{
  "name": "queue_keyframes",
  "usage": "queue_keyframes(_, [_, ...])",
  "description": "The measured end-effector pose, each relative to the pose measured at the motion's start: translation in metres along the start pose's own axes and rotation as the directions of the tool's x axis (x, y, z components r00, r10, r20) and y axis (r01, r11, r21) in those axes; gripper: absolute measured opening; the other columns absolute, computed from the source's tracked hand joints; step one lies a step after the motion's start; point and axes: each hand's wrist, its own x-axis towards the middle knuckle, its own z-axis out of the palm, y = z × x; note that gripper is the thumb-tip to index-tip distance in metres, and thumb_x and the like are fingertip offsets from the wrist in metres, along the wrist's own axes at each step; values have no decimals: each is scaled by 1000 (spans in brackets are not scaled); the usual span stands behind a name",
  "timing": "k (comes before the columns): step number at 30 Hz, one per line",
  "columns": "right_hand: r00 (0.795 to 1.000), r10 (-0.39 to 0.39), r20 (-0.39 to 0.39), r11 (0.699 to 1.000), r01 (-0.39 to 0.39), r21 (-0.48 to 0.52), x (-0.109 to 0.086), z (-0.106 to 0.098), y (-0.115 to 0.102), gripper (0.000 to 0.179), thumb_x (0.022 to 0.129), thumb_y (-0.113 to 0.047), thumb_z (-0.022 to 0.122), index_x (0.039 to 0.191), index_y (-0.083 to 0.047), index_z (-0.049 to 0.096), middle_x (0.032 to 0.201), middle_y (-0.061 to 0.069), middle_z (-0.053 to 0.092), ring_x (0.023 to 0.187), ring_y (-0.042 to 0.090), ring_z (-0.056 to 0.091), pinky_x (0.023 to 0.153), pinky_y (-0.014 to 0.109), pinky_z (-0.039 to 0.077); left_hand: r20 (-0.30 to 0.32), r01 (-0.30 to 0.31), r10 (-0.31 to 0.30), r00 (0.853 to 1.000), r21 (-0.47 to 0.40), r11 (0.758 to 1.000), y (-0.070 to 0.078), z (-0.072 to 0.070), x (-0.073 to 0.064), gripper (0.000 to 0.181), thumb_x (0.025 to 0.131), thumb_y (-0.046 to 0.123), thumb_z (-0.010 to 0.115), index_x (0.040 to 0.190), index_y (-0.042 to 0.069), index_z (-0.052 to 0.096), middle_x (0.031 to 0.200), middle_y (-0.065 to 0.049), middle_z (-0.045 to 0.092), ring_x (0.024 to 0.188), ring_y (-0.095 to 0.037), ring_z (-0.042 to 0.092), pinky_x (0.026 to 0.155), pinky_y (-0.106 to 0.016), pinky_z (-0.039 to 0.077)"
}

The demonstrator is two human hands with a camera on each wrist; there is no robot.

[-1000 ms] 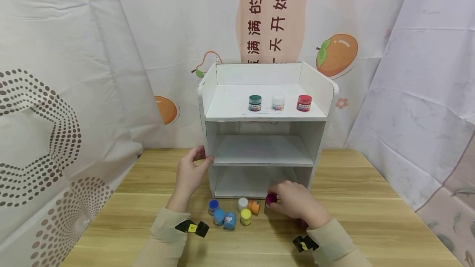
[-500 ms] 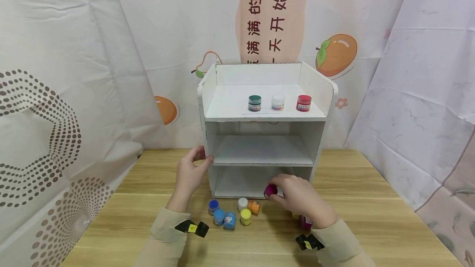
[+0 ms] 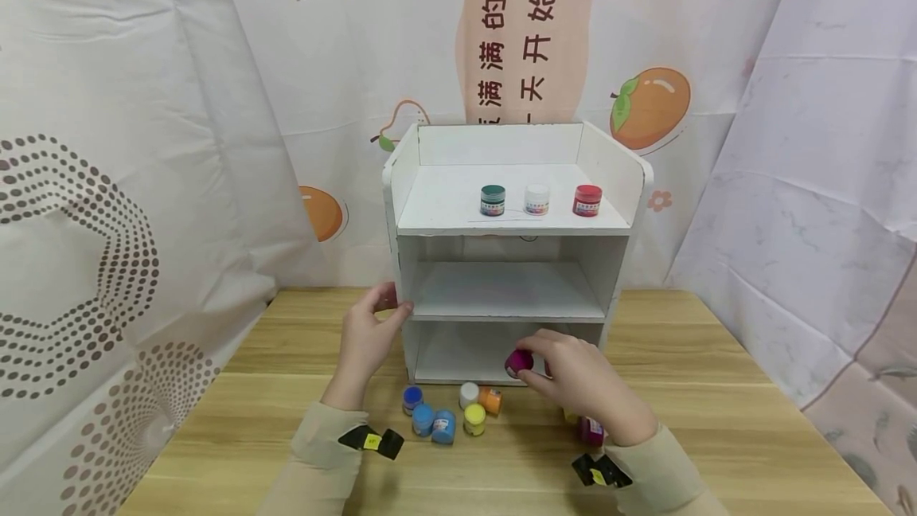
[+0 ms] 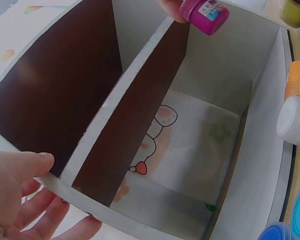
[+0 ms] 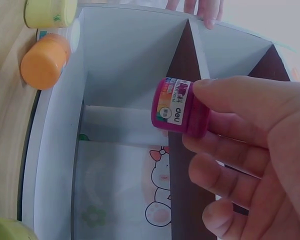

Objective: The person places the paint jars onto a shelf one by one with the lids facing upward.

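Note:
My right hand (image 3: 577, 369) pinches a small magenta paint jar (image 3: 519, 363) between thumb and fingertips, in front of the lower compartment of a white shelf (image 3: 509, 317). In the right wrist view the jar (image 5: 174, 107) lies tilted on its side, its label showing. At the shelf's left side panel, my left hand (image 3: 368, 333) grips the front edge; the left wrist view shows the thumb (image 4: 37, 162) on one side of the panel and the fingers on the other. Green (image 3: 492, 200), white (image 3: 536, 199) and red (image 3: 587, 200) paint jars stand on the top board.
On the wooden table (image 3: 301, 357) before the shelf lie several paint jars: dark blue (image 3: 411, 398), light blue (image 3: 443, 426), white (image 3: 469, 395), orange (image 3: 490, 400) and yellow (image 3: 474, 419). Another magenta jar (image 3: 592, 431) lies partly behind my right wrist. A printed curtain hangs behind.
My right hand has lifted the magenta jar from the table, up to the front of the lower compartment. My left hand keeps its place on the side panel.

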Motion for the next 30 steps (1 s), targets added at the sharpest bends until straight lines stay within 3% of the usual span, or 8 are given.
queue_keyframes(21, [996,-70,-56,995,73,64,9,-4,-10,27,90,-28,80,113,-15,74,96,-11,65,64,0,48,53,20,42,4,5,-5,1000,-10,1000,-1,0,-1,40,93,23,77,127,6,67,115,-8,70,109,-26,66,80,-41,59])
queue_keyframes(30, [995,-92,-42,988,97,117,29,-22,-19,30,92,-29,78,119,-18,73,92,-13,61,62,2,46,50,22,41,-6,-1,1,1000,-15,1000,0,0,-1,38,93,22,77,127,7,68,115,-8,70,109,-26,66,81,-43,59])
